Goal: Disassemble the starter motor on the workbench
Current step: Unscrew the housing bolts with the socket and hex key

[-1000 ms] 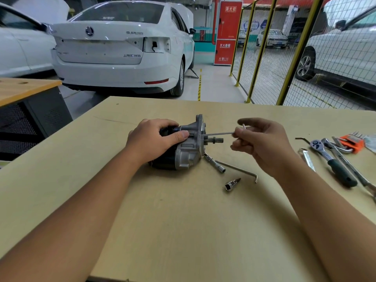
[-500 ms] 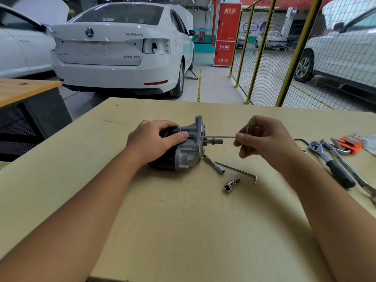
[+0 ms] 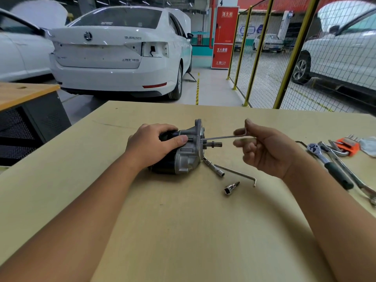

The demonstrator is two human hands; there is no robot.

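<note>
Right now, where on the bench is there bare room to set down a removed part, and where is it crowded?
Bare wood lies on the bench near side, between the forearms, below the socket bit. Also bare: left of the motor and the far strip behind it. Crowded: just right of the motor, with the extension and loose hex key, and the right edge with the ratchet and orange key set.

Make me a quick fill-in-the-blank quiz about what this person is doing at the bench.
1. The left hand grips the ____.
2. The right hand holds a hex key whose tip meets the motor on its ____ side.
3. A second hex key lies on the ____.

Missing: motor; right; bench
</note>
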